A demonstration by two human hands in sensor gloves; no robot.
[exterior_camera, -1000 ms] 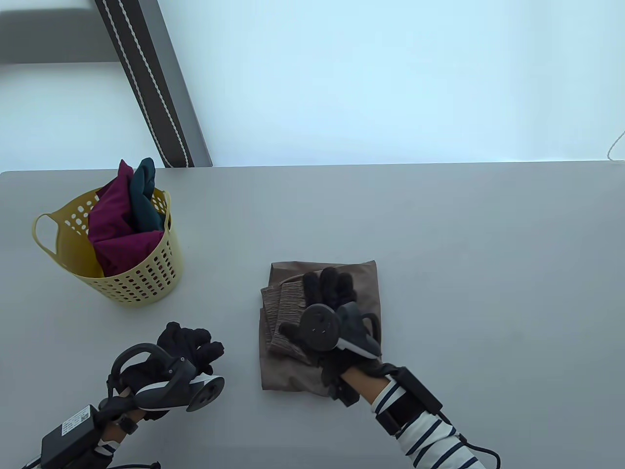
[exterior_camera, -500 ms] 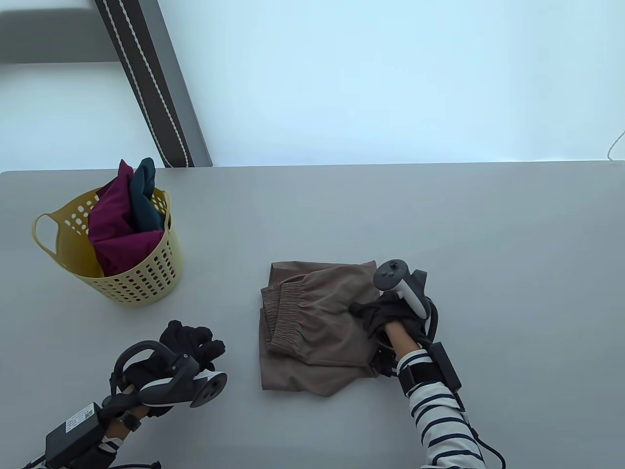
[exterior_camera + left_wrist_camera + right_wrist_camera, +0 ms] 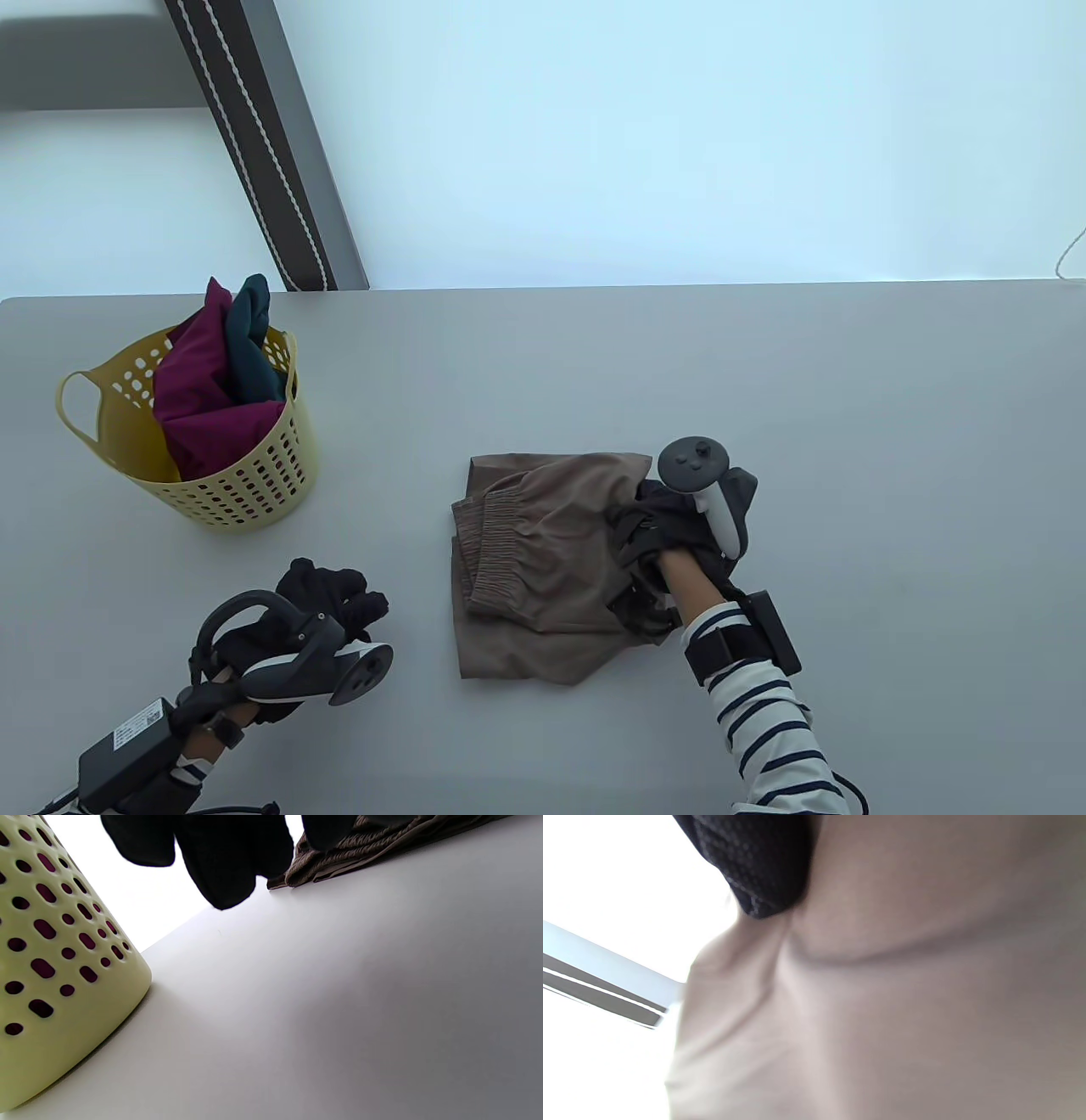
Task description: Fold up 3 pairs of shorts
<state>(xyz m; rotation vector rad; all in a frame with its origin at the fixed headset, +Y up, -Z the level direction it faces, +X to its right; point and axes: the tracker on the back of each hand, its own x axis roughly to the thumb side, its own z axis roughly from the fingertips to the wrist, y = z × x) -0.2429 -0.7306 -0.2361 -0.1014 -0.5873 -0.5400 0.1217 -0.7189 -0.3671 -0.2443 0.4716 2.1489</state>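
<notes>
Gripping the right edge of the brown shorts (image 3: 543, 560), the right hand (image 3: 670, 535) seems to pinch soft, light cloth that sags unless supported. The shorts lie on the worktop (image 3: 848, 424), right of the yellow basket (image 3: 254, 492); the left hand (image 3: 327, 598) idles, loosely curled.

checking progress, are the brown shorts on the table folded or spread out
Folded. The brown shorts lie in stacked layers, waistband doubled on their left side, while the right hand grips their right edge.
</notes>
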